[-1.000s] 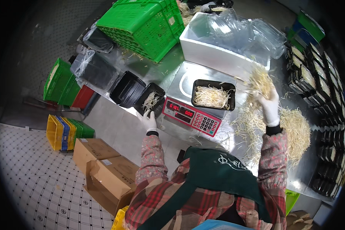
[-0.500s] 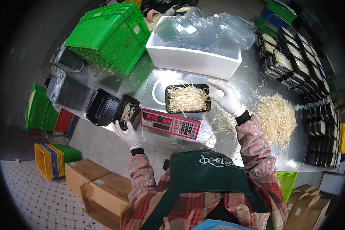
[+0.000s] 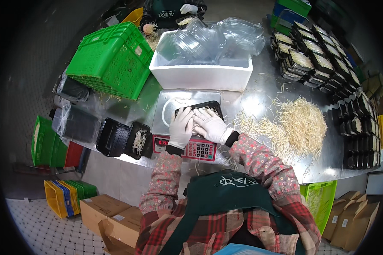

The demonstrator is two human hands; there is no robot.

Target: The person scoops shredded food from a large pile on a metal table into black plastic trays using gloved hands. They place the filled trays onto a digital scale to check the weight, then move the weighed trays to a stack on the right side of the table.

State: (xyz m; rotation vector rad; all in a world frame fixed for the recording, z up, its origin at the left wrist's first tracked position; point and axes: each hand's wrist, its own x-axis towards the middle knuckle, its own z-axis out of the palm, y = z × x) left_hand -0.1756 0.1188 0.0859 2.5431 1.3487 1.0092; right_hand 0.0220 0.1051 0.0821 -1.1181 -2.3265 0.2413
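Both my white-gloved hands rest on a black tray of pale sprouts that sits on the silver scale. My left hand presses flat on the tray's left part. My right hand lies over its middle, fingers spread on the sprouts. To the left, a second black tray holds a few sprouts beside a stack of empty black trays. A large loose heap of sprouts lies on the metal table to my right.
A white foam box with clear lids stands behind the scale, a green crate to its left. Several filled black trays line the right side. Another person works at the far end. Cardboard boxes sit on the floor.
My left hand left the small tray on the left and came onto the tray on the scale. My right hand lowered from the tray's edge onto the sprouts.
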